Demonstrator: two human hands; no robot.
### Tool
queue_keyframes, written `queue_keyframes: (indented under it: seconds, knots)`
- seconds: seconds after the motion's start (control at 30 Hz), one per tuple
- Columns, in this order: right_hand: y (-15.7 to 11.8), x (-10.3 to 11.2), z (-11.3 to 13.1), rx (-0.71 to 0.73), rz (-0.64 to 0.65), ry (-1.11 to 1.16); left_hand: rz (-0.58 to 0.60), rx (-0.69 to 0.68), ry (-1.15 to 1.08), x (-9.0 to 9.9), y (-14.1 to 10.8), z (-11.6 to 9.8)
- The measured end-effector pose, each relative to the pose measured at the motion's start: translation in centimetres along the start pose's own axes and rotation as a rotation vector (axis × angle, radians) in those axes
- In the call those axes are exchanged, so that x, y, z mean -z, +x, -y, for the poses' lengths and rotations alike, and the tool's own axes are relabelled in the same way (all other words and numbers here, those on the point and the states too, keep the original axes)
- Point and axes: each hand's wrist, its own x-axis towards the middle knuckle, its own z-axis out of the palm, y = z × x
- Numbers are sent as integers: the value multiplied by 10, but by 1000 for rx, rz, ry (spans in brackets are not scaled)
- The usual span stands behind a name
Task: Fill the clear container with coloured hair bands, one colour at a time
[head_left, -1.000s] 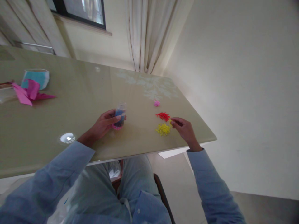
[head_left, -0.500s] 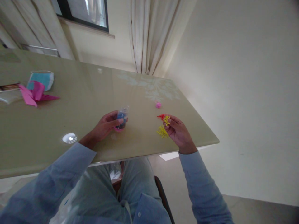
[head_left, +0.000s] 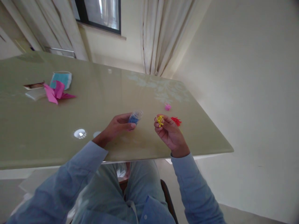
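Note:
A small clear jar (head_left: 135,117) with blue bits inside is gripped in my left hand (head_left: 119,127), its mouth tilted toward the right. Between the fingertips of my right hand (head_left: 171,132) is a clump of yellow rubber bands (head_left: 160,120), raised over the table a short way right of the jar. Just beyond that hand lies a heap of red rubber bands (head_left: 176,121). Farther back sits a small pink clump (head_left: 167,107). My right hand and wrist cover the spot where the yellow heap lay.
The glossy table (head_left: 112,93) ends at a corner on the right, near the wall. At the left lie a pink folded-paper piece (head_left: 57,91), a blue face mask (head_left: 61,80) and a clear packet (head_left: 35,94). Curtains (head_left: 155,37) hang behind the table.
My right hand has moved left with the yellow rubber bands, closer to the jar. The jar has tipped further to the right in my left hand. The view has shifted left.

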Motion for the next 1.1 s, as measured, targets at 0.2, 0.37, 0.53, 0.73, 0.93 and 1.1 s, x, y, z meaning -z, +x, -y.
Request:
queue_keyframes:
  seconds: [0.2,0.37,0.53,0.73,0.93,1.1]
  knots:
    - [7,-12,4,6,-48,-160,21,29,11,-3,0,-4]
    - [14,-21,9,162,-105,-439,29,30,11,-6,-1,-10]
    - [28,-31,20,376,-61,-878,25,41,32,-5,2,-10]
    - [41,-40,36,452,120,-1315,37,34,24,-5,2,-7]
    - [41,-49,50,551,347,-1751,52,18,63,-5,3,-4]
    - [41,-49,47,649,450,-1851,49,-8,78,-5,5,-2]
